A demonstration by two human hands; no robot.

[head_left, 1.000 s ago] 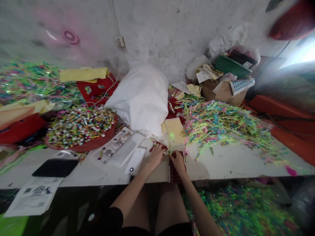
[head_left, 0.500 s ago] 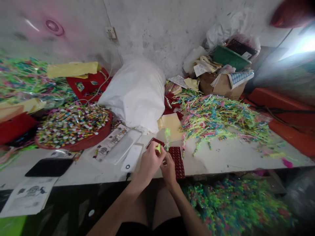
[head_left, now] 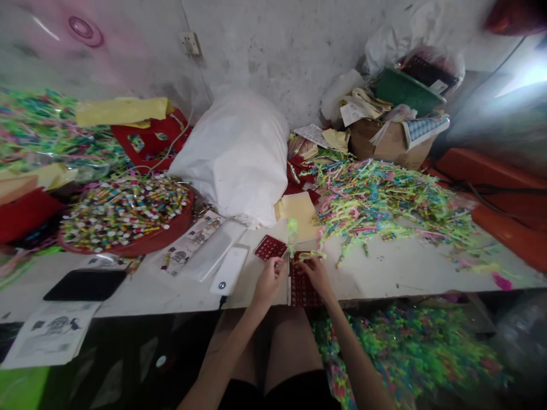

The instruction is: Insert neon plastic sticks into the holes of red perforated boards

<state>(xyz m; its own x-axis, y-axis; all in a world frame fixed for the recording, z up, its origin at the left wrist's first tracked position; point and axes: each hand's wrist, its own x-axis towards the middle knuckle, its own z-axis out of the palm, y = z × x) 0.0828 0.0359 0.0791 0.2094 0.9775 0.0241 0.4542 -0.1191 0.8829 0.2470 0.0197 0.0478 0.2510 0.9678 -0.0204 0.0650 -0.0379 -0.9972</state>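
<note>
Working at the dark-red patterned mat, likely placed for reach.
Left hand beside it, fingers narrowed; right hand over it, curled by a yellow-green strand at its far edge; holds unclear.

A whitish tabletop runs across the scene, scuffed toward its near edge. On its left stands a red basin filled with small multicoloured sticks, with a flat black item nearer. Toward the middle lie a printed sheet, a clear sleeve and a white device. A bulky white sack rests behind them. Right of these lie a small dark red panel, a larger dark red panel, yellowish paper and, farther right, a heap of bright strands.
</note>
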